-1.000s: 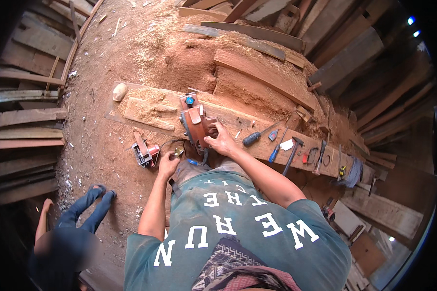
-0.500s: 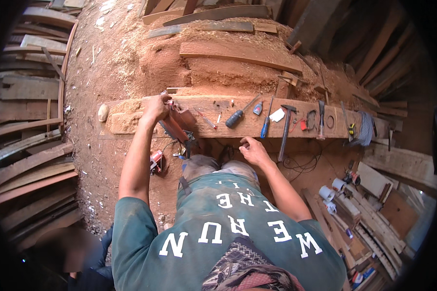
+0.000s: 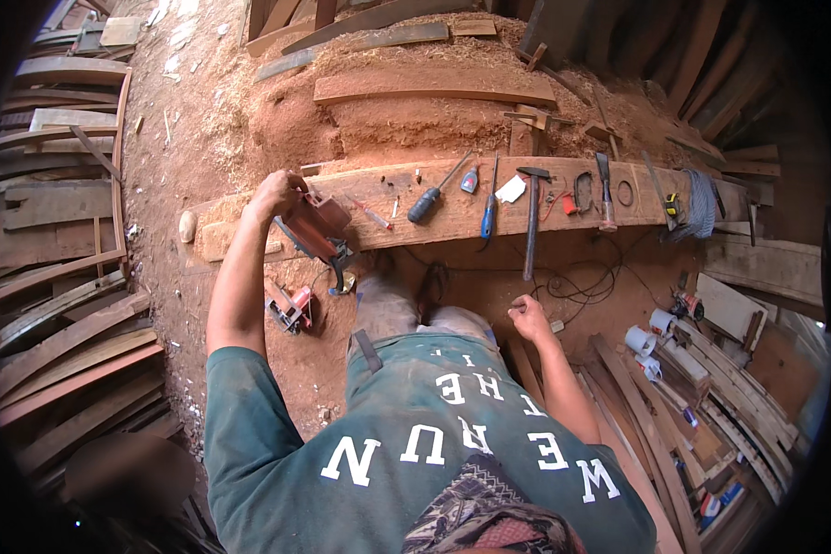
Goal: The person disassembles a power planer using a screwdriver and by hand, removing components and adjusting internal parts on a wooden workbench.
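At the front edge of the plank bench, my left hand is closed around one end of a reddish electric planer. The planer is tilted over the edge, its black rear handle pointing toward my legs. My right hand is in front of the bench, right of my knees. Its fingers are curled together, and what they hold, if anything, I cannot make out. A hammer lies nearest to it, its handle overhanging the edge. A screwdriver with a blue handle and one with a dark handle lie on the bench.
Along the bench are a chisel, a small blue bottle, a tape measure and coiled blue-grey cord. A red power tool sits on the ground near black cables. Stacked boards line the left side.
My right hand has moved right and back, away from the bench edge. My left hand keeps its grip on the planer, which stays at the bench edge. The view has shifted slightly.
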`<action>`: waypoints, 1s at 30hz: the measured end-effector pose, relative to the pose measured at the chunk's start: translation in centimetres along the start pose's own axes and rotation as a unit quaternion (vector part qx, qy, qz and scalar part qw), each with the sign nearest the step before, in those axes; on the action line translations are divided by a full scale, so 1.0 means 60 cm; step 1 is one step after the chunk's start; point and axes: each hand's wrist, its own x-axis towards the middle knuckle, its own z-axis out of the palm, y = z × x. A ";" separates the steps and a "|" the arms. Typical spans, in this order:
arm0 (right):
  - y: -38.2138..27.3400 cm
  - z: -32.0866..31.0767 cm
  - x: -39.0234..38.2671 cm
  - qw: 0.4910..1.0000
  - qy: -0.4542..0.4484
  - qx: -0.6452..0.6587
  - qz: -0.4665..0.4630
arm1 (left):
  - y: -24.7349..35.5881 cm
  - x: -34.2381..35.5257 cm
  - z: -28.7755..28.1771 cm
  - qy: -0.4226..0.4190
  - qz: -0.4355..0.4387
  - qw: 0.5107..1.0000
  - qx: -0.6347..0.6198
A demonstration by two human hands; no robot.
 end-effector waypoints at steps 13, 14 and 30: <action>-0.011 0.161 0.001 0.993 0.032 0.093 0.062 | -0.007 0.040 -0.005 -0.081 0.172 0.976 0.103; -0.009 0.174 -0.003 0.992 0.036 0.101 0.071 | -0.007 0.040 -0.004 -0.079 0.172 0.975 0.114; 0.001 0.242 -0.041 0.982 0.045 0.126 0.133 | -0.059 -0.092 0.087 0.300 -0.060 0.845 -0.439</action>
